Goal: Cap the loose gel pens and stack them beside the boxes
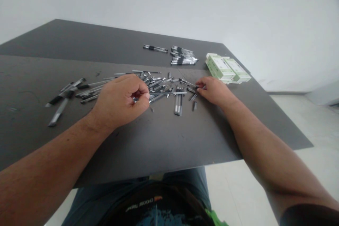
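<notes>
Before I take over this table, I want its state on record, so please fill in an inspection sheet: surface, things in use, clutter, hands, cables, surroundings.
Surface: dark grey table, with a seam running across it.
Things in use: heap of pen parts in the middle; grouped pens beyond it; two green-and-white boxes to the right of those pens.
Clutter: loose pen pieces scattered at the left; a small clear piece near the right hand.
Hands: left hand pinches a thin rod; right hand appears to pinch a slim pen part.
Cables: nothing seen.
Surroundings: white wall behind, pale floor at the right.
</notes>
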The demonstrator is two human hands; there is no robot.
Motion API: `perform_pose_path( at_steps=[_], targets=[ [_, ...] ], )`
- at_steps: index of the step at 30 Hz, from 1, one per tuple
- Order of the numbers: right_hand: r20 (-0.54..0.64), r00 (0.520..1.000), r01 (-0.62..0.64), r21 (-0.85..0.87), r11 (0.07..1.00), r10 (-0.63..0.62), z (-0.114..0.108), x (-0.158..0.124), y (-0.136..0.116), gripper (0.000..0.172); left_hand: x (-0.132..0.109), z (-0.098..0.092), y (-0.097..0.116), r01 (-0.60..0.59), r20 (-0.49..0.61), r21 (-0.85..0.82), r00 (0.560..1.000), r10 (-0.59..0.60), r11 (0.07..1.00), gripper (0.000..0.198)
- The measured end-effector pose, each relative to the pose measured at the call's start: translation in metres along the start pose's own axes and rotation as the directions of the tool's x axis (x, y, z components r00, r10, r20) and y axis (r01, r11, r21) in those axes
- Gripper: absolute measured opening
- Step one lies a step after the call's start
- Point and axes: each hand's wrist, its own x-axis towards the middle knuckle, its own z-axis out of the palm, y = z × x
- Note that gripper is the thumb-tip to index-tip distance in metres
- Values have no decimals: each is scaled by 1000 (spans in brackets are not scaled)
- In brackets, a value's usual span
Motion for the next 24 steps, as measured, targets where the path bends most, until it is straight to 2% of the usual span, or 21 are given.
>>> perform_pose_path(
  at_steps=[3,7,9,10,11,12,14,15,17,20,24],
  targets=[
    [-11,1000,-15,-5,1000,15,1,2,1,38,1,0,1,5,0,-8,1000,-5,1000,8],
    [-82,996,-38,17,999,39,-11,-2,3,43,0,0,0,14,-6,-10,1000,-14,1000,7],
    [-125,989,-55,145,988,73,-18,-6,1,38,0,0,-2,14,-20,-14,1000,-15,1000,6],
    [-136,985,-65,261,963,104,-22,-8,-2,35,0,0,-2,16,-26,-16,1000,-16,1000,5],
    [-133,981,-74,403,912,138,-24,-10,-6,31,0,0,-3,20,-30,-18,999,-20,1000,5],
    [-103,980,-82,565,821,168,-26,-13,-11,28,0,0,-3,23,-31,-19,999,-24,1000,5],
    [-24,979,-92,834,544,202,-26,-17,-24,23,0,0,-3,32,-23,-22,999,-32,999,5],
    [28,980,-109,902,418,195,-26,-19,-30,25,0,-1,-3,36,-17,-25,999,-36,999,5],
    [103,981,-143,957,252,167,-25,-23,-42,31,0,-1,-3,46,-10,-30,999,-46,998,5],
    [116,987,-132,980,151,111,-24,-29,-53,33,0,0,-4,63,-16,-28,998,-63,998,6],
    [69,996,-76,982,170,50,-25,-34,-54,29,-2,1,-5,72,-32,-38,997,-73,997,6]
  ],
)
